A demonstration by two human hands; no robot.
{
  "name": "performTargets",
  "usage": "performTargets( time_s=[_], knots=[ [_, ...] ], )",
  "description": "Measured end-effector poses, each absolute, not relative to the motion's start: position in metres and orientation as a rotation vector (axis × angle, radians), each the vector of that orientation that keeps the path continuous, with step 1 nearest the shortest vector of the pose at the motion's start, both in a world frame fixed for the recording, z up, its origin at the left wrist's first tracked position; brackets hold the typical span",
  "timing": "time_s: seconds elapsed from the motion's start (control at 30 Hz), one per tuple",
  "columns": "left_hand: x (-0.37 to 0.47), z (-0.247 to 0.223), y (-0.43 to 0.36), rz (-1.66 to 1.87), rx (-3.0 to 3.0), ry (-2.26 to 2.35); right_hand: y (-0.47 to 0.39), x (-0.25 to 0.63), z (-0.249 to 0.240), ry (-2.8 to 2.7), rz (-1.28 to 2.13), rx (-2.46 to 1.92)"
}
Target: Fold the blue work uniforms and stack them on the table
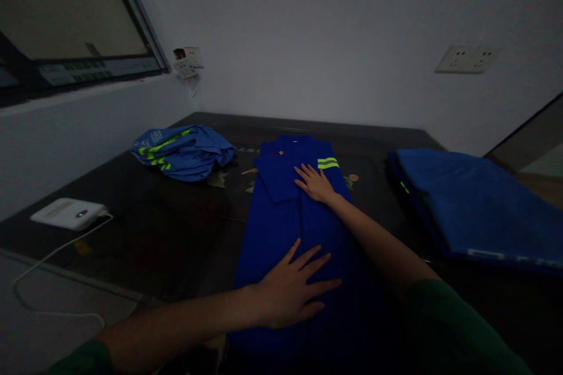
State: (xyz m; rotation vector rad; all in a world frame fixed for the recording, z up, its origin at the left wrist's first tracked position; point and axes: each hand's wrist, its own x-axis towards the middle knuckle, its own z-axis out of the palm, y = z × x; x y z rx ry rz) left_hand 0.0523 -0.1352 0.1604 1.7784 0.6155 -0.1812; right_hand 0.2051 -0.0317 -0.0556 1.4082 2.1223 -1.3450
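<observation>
Two hands are resting on the dark-blue garment (275,222), which is stretching from six towards twelve o'clock: your left hand (288,292) is splaying wide nearer you, your right hand (317,185) wide beside the yellow-green stripes (328,163), presumably steadying the cloth. Crumpled clothing (193,155) is lying at eleven, folded clothing (479,205) at two, both apart from it.

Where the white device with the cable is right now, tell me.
In the head view, the white device lies on the left part of the dark table, below the window and nearer the camera than the crumpled blue garment.
</observation>
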Motion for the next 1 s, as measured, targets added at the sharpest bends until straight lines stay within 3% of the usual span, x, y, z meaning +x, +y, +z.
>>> performTargets(
  time_s=[0.17,0.27,0.43,0.63,0.8,1.0],
  knots=[
    [0.046,0.190,-0.133,-0.136,1.682,0.628,-0.026,0.211,-0.058,2.178,-1.474,1.721],
    [0.037,0.184,-0.120,-0.072,1.663,0.785,-0.017,0.219,-0.062,2.149,-1.533,1.973],
    [0.021,0.095,-0.071,0.027,1.693,1.256,-0.009,0.227,-0.064,2.182,-1.621,1.851],
    [0.031,-0.016,-0.036,-0.050,1.756,1.307,-0.014,0.237,-0.057,2.381,-1.624,1.392],
    [0.048,-0.044,-0.031,-0.069,1.811,1.167,-0.010,0.255,-0.054,2.361,-1.755,1.419],
    [0.044,-0.039,-0.030,-0.136,1.860,1.050,-0.003,0.258,-0.056,2.289,-1.906,1.306]
  ],
)
